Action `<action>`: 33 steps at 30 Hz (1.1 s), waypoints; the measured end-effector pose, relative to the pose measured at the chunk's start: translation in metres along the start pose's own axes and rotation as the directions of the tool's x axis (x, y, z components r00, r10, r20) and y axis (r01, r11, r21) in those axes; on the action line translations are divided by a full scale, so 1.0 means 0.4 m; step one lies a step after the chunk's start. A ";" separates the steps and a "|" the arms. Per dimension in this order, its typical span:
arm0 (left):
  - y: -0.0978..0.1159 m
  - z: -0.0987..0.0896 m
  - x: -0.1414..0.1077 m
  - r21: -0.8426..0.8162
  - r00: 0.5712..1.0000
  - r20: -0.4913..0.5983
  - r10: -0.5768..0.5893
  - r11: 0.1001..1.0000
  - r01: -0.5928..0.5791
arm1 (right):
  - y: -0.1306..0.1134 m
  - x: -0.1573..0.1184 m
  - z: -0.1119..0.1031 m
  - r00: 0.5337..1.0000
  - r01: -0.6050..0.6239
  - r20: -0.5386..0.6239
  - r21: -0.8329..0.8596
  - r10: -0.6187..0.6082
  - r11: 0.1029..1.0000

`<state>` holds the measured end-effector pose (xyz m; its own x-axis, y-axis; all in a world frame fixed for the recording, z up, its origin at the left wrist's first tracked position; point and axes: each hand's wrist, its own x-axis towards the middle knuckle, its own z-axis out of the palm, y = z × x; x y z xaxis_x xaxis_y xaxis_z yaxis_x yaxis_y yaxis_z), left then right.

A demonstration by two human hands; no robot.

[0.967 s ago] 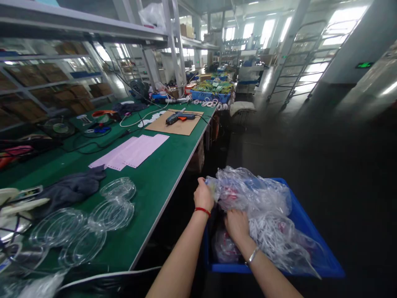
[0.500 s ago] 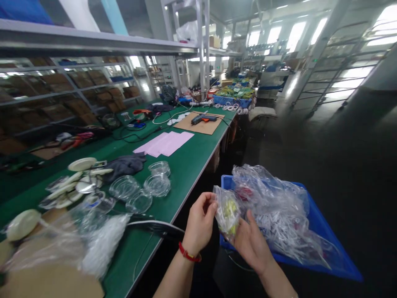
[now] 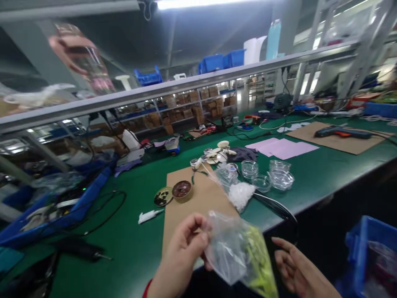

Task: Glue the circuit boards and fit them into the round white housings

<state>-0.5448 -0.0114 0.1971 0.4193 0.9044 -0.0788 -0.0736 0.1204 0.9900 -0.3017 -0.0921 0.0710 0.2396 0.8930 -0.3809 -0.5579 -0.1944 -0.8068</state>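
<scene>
Green workbench (image 3: 133, 256) with clear bag (image 3: 229, 248) held at its front edge

Workbench: green top, assorted items laid out. Blue crate (image 3: 356, 252): one, beyond the front edge, lower right, partly in view. Cardboard sheet (image 3: 176, 213): one, flat on the bench. Pink sheets (image 3: 282, 148): overlapping, on the bench. Left hand (image 3: 186, 248): thumb and fingers pinching the bag's upper left part. Right hand (image 3: 297, 269): just beside the bag, released, fingers loosely curled. Clear bag: yellow-green contents, between both hands. Round tin (image 3: 182, 192): one, on the cardboard.
</scene>
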 end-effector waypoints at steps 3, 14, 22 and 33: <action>0.105 -0.173 -0.022 0.060 0.956 -0.250 0.154 0.988 -0.144 | 0.021 0.025 0.115 0.996 0.063 0.073 -0.057 -0.059 0.996; 0.051 -0.641 0.215 -0.097 0.688 -0.722 0.073 0.974 -0.206 | 0.078 0.097 0.374 0.965 0.238 0.195 -0.373 -0.175 0.897; -0.173 -0.556 0.102 0.222 0.717 -0.668 0.198 0.973 -0.062 | 0.049 0.176 0.351 0.922 0.387 0.219 -0.518 -0.319 0.763; -0.367 -0.479 -0.046 0.909 0.767 -0.214 0.605 0.411 -0.070 | -0.136 0.300 0.540 0.659 0.749 0.625 -0.597 -0.418 0.287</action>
<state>-0.7151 0.0328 0.0308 0.0838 0.8541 0.5133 0.7628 -0.3864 0.5185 -0.4142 0.1133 0.1666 -0.1058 0.9233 0.3692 0.4934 0.3711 -0.7866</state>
